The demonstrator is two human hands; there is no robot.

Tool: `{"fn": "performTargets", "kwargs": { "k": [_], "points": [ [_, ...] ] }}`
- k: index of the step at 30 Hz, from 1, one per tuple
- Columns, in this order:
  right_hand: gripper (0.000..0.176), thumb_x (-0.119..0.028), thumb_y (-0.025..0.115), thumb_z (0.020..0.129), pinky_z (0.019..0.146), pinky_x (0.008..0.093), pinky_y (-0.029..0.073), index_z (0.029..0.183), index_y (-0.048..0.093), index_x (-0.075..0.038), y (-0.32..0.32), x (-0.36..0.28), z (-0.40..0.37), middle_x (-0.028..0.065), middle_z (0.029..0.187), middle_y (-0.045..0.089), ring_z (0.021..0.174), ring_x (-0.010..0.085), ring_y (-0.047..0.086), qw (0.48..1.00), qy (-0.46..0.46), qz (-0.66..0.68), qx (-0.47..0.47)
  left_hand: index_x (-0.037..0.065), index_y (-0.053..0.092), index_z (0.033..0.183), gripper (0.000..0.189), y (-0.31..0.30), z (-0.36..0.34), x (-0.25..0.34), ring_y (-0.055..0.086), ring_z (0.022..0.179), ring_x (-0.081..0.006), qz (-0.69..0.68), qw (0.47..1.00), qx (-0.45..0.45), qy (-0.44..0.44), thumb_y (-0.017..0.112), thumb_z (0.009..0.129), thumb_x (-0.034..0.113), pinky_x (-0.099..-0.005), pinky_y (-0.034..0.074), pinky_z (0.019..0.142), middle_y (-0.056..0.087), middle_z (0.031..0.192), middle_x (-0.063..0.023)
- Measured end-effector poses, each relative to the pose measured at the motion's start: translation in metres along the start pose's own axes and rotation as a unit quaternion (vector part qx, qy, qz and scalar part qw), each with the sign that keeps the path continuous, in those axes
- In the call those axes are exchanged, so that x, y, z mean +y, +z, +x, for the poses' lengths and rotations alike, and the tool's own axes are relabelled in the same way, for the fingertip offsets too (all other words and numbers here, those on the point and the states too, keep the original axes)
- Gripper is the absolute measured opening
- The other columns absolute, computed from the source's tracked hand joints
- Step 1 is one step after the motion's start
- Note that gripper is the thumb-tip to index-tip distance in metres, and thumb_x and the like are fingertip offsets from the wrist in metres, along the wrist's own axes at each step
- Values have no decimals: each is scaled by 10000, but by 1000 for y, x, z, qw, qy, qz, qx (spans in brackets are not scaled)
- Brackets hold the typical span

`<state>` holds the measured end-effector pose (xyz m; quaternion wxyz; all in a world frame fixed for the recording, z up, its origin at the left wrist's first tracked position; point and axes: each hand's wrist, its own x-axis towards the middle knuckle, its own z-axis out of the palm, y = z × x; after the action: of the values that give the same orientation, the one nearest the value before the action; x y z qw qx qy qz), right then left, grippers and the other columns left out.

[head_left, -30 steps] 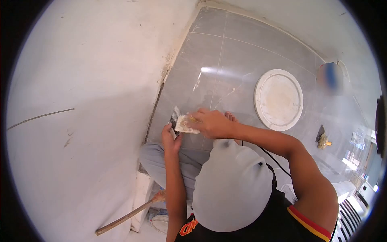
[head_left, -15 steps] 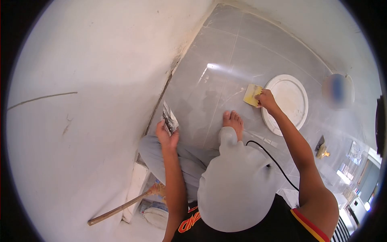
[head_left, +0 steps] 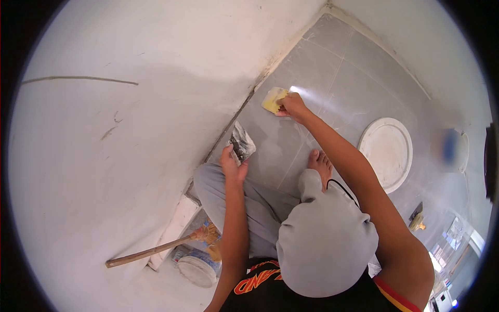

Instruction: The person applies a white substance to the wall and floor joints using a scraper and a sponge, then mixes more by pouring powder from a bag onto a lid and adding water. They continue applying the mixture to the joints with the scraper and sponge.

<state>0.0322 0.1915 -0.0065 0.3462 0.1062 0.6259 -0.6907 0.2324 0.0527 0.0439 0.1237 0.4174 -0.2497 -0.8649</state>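
- Since half a second ago the right hand [head_left: 293, 105] has swung away from the rim of the round white lid [head_left: 385, 153] to the foot of the white wall [head_left: 130, 130], taking the pale yellow square pad [head_left: 274, 99] with it; the left hand [head_left: 232, 165] has kept its hold on the grey-smeared metal scraper blade [head_left: 242, 143]
- Pale yellow square pad: flat, roughly square, soft at the edges, brighter yellow in the middle and paler toward the corners; whether it is sponge or something stiffer cannot be told
- Writing: orange block letters on the black shirt [head_left: 257, 283] at the bottom of the view, of which only "AND" can be read, the rest cut off by the arm; nothing readable on the pad or the blade
- Right hand is closed on the pad's near edge with the fingers curled; the pad juts out past the fingertips toward the wall, against the grey tiled floor [head_left: 338, 78] just beside the dark joint where floor meets wall
- Left hand is closed on the blade's lower end, the blade pointing up and away from the wrist, near the wall and well apart from the pad
- Bare foot [head_left: 320, 162] rests on the tiles just beside the right forearm
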Motion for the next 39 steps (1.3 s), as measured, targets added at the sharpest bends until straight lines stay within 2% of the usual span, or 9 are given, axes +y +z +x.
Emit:
{"fn": "performTargets", "kwargs": {
  "k": [5,11,13,20,23,25,28,38,39],
  "points": [
    [162,-23,556,743,580,291,525,883,576,54,8,-11,-25,119,780,588,679,167,597,988,-28,-91,-123,71,550,896,177,-4,7,-9,585,710,-154,0,999,53,4,509,784,201,-253,465,547,599,815,-23],
    [343,-48,572,733,618,282,509,1075,561,-53,10,-20,-114,87,1001,569,742,206,584,847,-391,-299,-198,53,546,924,199,-2,13,-27,593,743,-175,-18,997,14,-75,476,794,186,-274,485,599,606,875,-58],
    [421,-57,578,696,587,287,508,1113,558,-112,3,-20,-124,44,1115,521,796,209,552,629,-514,-551,-193,48,540,920,196,-2,12,-30,591,732,-177,-8,997,-49,-65,467,800,183,-276,482,594,603,866,-61],
    [489,-47,581,639,577,291,508,1115,566,-162,-34,-22,-123,11,1117,526,841,210,538,570,-476,-652,-153,53,540,988,210,20,-8,-24,588,792,-161,-29,996,-86,14,445,837,163,-288,491,694,598,903,-49],
    [399,-12,591,684,577,297,511,1076,580,-90,-51,-4,-115,62,1020,585,833,226,582,675,-513,-523,-88,37,468,1098,244,28,-11,-15,562,911,-165,30,983,-113,138,434,881,144,-306,464,810,554,1037,-62],
    [278,-37,572,781,626,294,527,1058,564,-21,-56,-1,-122,81,969,603,831,202,604,956,-143,-239,-96,30,415,1136,257,29,-13,-16,509,1010,-147,13,963,-137,230,467,905,131,-307,432,866,503,1113,-70],
    [229,-68,552,831,651,271,537,1033,541,39,-44,2,-139,87,968,595,819,154,605,989,40,83,-112,35,370,1196,345,29,-17,-21,506,1021,-162,27,951,-124,282,495,898,158,-313,435,868,494,1127,-73],
    [190,-14,553,811,627,282,554,987,548,55,-16,6,-137,106,916,595,767,168,602,985,100,72,-122,11,452,1179,317,26,-30,-29,533,922,-129,141,930,-122,317,504,896,143,-259,446,798,547,1016,-68],
    [182,-10,551,809,614,278,550,980,554,52,-16,5,-135,105,898,598,766,168,602,987,90,51,-126,7,495,1130,263,25,-37,-26,549,891,-142,297,892,-104,325,502,889,113,-258,453,778,560,1003,-75]
  ]
}}
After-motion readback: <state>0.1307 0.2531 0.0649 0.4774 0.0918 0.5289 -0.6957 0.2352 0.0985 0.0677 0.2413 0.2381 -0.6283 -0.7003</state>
